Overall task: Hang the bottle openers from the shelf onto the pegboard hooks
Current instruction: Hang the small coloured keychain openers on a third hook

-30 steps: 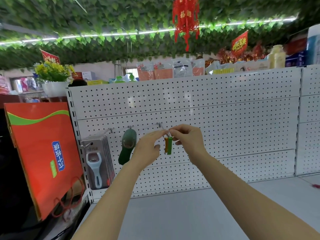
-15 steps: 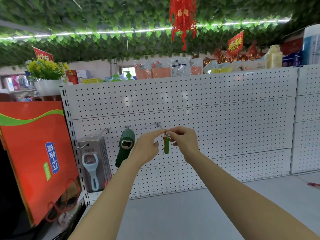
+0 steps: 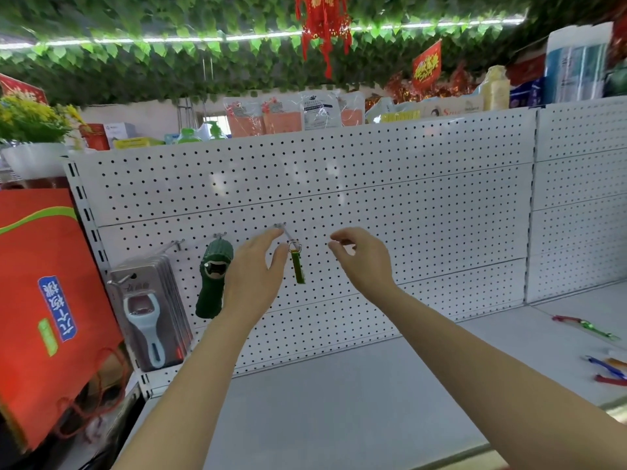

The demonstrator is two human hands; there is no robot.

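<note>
The slim green metal bottle opener [image 3: 298, 266] hung by its ring on the thin wire pegboard hook [image 3: 286, 232]. The left hand [image 3: 256, 279] and right hand [image 3: 361, 259] were apart from it, fingers loosened, holding nothing. The ring should be checked for seating before more openers are fetched.

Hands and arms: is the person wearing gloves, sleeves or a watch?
No. The left hand and right hand are bare, with no gloves, and I see no rings. Both forearms are uncovered as far as the picture's bottom edge: no sleeves, watch or bracelet show.
</note>
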